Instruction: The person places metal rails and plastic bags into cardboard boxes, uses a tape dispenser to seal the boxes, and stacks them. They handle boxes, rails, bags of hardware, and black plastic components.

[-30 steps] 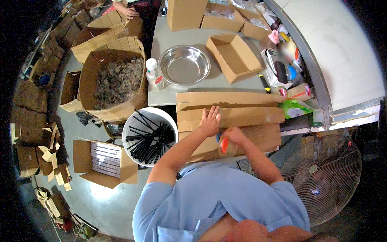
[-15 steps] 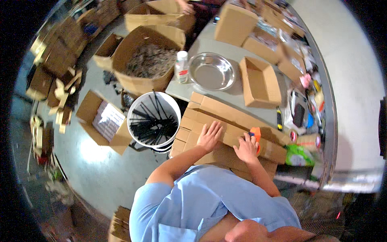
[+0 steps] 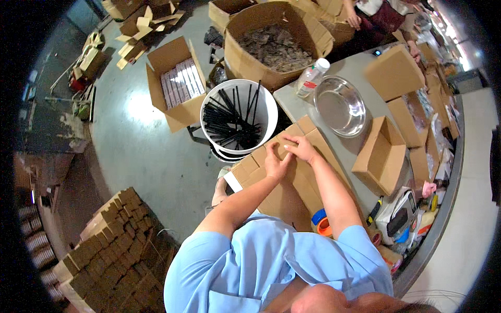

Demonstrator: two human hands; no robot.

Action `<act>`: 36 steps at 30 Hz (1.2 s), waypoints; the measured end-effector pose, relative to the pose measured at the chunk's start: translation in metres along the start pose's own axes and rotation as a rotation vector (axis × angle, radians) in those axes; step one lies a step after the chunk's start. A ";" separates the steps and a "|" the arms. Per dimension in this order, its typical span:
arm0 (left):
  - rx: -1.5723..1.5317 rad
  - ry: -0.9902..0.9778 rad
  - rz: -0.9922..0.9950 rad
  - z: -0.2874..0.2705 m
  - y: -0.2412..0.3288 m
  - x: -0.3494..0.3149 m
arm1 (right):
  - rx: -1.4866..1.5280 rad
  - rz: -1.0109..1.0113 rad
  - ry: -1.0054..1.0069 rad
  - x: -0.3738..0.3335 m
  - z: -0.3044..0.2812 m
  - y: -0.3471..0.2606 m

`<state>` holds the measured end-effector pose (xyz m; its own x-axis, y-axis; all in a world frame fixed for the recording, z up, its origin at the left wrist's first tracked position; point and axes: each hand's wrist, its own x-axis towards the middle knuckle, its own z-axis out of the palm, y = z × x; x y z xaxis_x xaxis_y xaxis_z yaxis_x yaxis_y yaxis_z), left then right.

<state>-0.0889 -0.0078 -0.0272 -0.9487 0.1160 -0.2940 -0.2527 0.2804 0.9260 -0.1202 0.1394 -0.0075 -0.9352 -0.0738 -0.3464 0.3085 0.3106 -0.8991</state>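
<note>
Flattened cardboard boxes (image 3: pixel 284 201) with slotted flaps lie stacked in front of me at the table's near left corner. My left hand (image 3: pixel 277 164) rests on the top sheet close to its flap end, thumb and fingers apart. Beside it my right hand (image 3: pixel 302 149) reaches in from the right, its fingers bent and spread, nearly meeting the left fingers. Nothing shows in either hand. An orange and blue tape roll (image 3: pixel 323 225) lies on the cardboard by my right forearm.
Left of the boards stands a white bucket (image 3: pixel 270 117) of black sticks. Behind are a large carton (image 3: pixel 245 62), a white-capped bottle (image 3: pixel 309 78), a steel bowl (image 3: pixel 360 112) and an open box (image 3: pixel 383 172). A yellow-black cutter (image 3: pixel 374 211) lies right; folded cartons (image 3: pixel 117 245) are stacked lower left.
My view has swung, so the scene sits turned and the stacked cartons show at lower left. Both hands have shifted from lying flat mid-board to close together near the flap end.
</note>
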 end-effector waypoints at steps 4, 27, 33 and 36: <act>-0.115 0.203 0.086 0.005 -0.020 -0.004 | 0.004 -0.018 -0.006 -0.007 0.017 0.004; 0.250 -0.490 -0.032 -0.040 0.013 0.039 | -0.472 0.082 0.522 -0.133 -0.005 -0.022; 0.239 -0.365 0.190 -0.027 -0.014 0.042 | -0.680 0.740 0.197 -0.259 0.024 -0.061; 0.153 -0.281 0.304 -0.024 -0.010 0.040 | -0.627 0.801 0.269 -0.257 0.044 -0.072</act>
<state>-0.1292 -0.0289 -0.0425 -0.8818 0.4637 -0.0861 0.0811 0.3289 0.9409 0.1053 0.0939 0.1342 -0.5294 0.5591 -0.6381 0.7804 0.6160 -0.1076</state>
